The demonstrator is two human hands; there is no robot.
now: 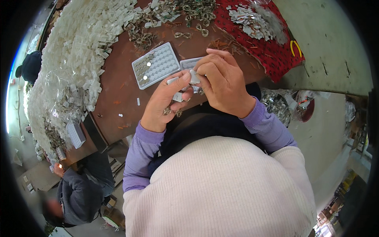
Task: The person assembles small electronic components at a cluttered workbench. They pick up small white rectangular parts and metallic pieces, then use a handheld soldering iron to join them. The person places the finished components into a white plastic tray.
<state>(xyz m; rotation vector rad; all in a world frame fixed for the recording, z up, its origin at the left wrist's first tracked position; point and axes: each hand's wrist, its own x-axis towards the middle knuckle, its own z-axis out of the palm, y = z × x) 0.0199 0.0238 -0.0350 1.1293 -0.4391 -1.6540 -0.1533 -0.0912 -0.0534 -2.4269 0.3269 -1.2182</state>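
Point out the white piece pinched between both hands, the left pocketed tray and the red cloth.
White piece (194, 77), head view: on its exposed face.
Left pocketed tray (164, 60), head view: on its bare pockets.
Red cloth (272, 55), head view: on its patterned surface.

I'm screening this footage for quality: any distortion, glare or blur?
Head view: the light strip at far left curves with the picture's edge; head view: that strip glares, with blue fringing; head view: the co-worker's head is blurred, while the left hand and right hand look fairly sharp.
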